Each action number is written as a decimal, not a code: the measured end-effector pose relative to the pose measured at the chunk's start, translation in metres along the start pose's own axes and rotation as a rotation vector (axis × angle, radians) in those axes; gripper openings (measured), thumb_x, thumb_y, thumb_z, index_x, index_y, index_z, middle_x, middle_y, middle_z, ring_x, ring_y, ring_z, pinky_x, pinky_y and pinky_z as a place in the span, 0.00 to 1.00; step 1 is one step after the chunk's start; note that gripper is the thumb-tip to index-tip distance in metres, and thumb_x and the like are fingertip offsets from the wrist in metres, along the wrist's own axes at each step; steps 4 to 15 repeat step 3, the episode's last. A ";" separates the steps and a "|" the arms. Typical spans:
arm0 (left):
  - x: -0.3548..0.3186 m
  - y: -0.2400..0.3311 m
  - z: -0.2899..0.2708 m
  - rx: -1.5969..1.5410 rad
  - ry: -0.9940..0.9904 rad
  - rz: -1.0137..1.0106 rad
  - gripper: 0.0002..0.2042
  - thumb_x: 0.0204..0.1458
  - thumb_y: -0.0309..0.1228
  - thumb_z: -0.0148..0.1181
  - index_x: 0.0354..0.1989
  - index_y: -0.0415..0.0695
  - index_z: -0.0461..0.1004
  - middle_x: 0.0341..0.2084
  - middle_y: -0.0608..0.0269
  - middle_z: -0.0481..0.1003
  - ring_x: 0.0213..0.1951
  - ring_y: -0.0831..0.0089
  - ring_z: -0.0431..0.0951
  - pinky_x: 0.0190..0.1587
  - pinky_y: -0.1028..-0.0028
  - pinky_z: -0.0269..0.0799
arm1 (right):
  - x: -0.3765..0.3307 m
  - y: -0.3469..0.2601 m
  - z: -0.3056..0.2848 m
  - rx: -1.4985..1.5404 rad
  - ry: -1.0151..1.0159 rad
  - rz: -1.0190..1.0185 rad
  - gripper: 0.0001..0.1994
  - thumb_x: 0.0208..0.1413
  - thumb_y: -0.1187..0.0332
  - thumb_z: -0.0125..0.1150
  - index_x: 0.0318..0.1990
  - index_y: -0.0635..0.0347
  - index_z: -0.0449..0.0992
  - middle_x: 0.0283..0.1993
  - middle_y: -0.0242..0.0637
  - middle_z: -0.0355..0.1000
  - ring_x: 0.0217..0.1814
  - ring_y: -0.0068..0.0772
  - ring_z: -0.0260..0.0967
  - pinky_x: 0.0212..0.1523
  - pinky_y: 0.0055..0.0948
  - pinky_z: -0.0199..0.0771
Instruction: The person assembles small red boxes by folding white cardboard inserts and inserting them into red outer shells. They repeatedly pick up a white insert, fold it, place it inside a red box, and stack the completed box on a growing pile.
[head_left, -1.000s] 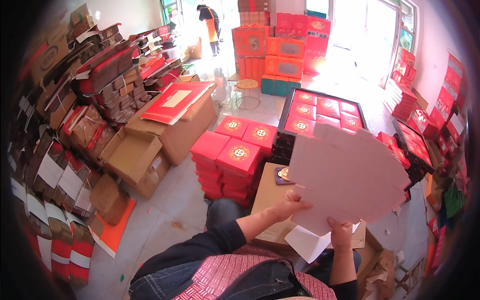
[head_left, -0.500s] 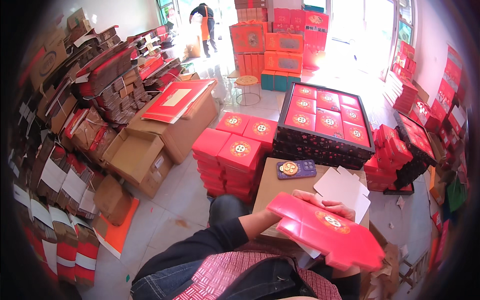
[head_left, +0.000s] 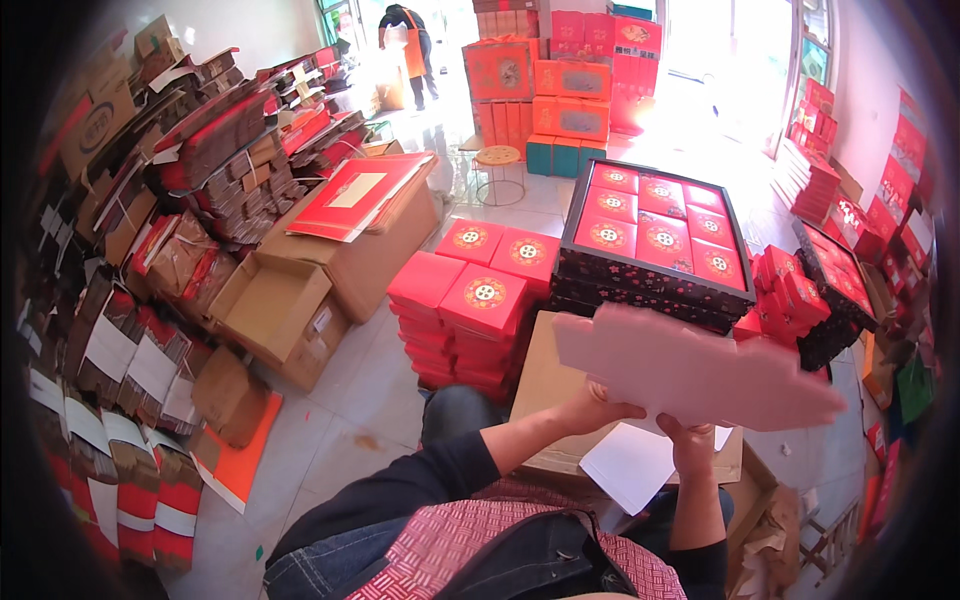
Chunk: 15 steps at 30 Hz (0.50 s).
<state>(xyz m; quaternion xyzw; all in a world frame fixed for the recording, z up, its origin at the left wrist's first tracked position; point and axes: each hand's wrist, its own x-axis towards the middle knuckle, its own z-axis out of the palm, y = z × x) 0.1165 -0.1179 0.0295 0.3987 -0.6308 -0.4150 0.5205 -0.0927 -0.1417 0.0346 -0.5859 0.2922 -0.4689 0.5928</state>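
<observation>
A flat die-cut cardboard box blank (head_left: 690,368) is held up in front of me, its pale inner side facing me. My left hand (head_left: 592,408) is closed on its lower edge, thumb on the near face. Close beside it, my right hand (head_left: 690,440) pinches the same edge, thumb up. Below the hands, a white cardboard blank (head_left: 628,462) lies over the edge of the brown cardboard box (head_left: 535,385) that serves as a work surface. The raised blank hides the far right part of that surface.
Stacked red boxes (head_left: 480,290) stand to the left of the work surface. Beyond is a black patterned tray (head_left: 640,290) of red boxes. Cartons (head_left: 270,305) and piled flat cardboard (head_left: 220,150) fill the left. A person (head_left: 408,55) bends near the doorway; a stool (head_left: 498,175) stands mid-floor.
The red blank has been lifted and turned, from its printed red face showing to its pale inner side. Both hands moved to its lower edge. The phone on the work surface is now hidden.
</observation>
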 end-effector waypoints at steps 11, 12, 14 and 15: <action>-0.001 -0.003 -0.003 -0.016 -0.066 -0.015 0.10 0.48 0.29 0.66 0.39 0.45 0.78 0.34 0.67 0.78 0.39 0.75 0.76 0.43 0.73 0.72 | 0.002 -0.006 0.002 -0.047 -0.124 -0.036 0.14 0.45 0.78 0.65 0.43 0.63 0.78 0.44 0.37 0.74 0.48 0.30 0.71 0.51 0.29 0.71; -0.001 -0.003 -0.003 -0.016 -0.066 -0.015 0.10 0.48 0.29 0.66 0.39 0.45 0.78 0.34 0.67 0.78 0.39 0.75 0.76 0.43 0.73 0.72 | 0.002 -0.006 0.002 -0.047 -0.124 -0.036 0.14 0.45 0.78 0.65 0.43 0.63 0.78 0.44 0.37 0.74 0.48 0.30 0.71 0.51 0.29 0.71; -0.001 -0.003 -0.003 -0.016 -0.066 -0.015 0.10 0.48 0.29 0.66 0.39 0.45 0.78 0.34 0.67 0.78 0.39 0.75 0.76 0.43 0.73 0.72 | 0.002 -0.006 0.002 -0.047 -0.124 -0.036 0.14 0.45 0.78 0.65 0.43 0.63 0.78 0.44 0.37 0.74 0.48 0.30 0.71 0.51 0.29 0.71; -0.001 -0.003 -0.003 -0.016 -0.066 -0.015 0.10 0.48 0.29 0.66 0.39 0.45 0.78 0.34 0.67 0.78 0.39 0.75 0.76 0.43 0.73 0.72 | 0.002 -0.006 0.002 -0.047 -0.124 -0.036 0.14 0.45 0.78 0.65 0.43 0.63 0.78 0.44 0.37 0.74 0.48 0.30 0.71 0.51 0.29 0.71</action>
